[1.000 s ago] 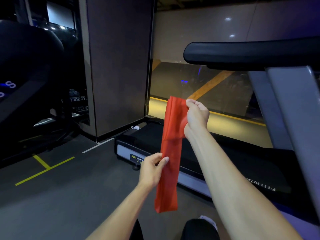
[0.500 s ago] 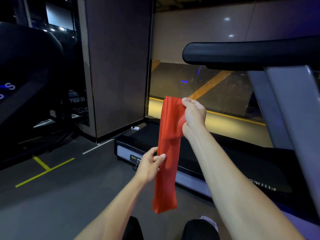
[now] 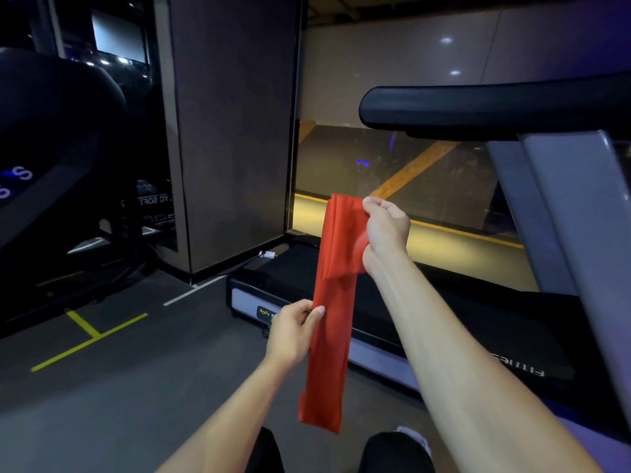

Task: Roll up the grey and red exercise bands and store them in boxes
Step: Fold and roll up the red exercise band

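A red exercise band, folded into a long strip, hangs upright in front of me. My right hand grips its folded top end, fingers curled round the fabric. My left hand pinches the band's left edge about halfway down, thumb and fingers closed on it. The lower end of the band dangles free above my knees. No grey band and no box is in view.
A treadmill lies ahead and to the right, its grey upright and black handrail close by my right arm. A brown pillar stands ahead left. Dark gym machines fill the left. Grey floor with yellow lines lies below.
Both hands keep hold of the band. My left hand has shifted slightly along the band's left edge; the band hangs much as before.
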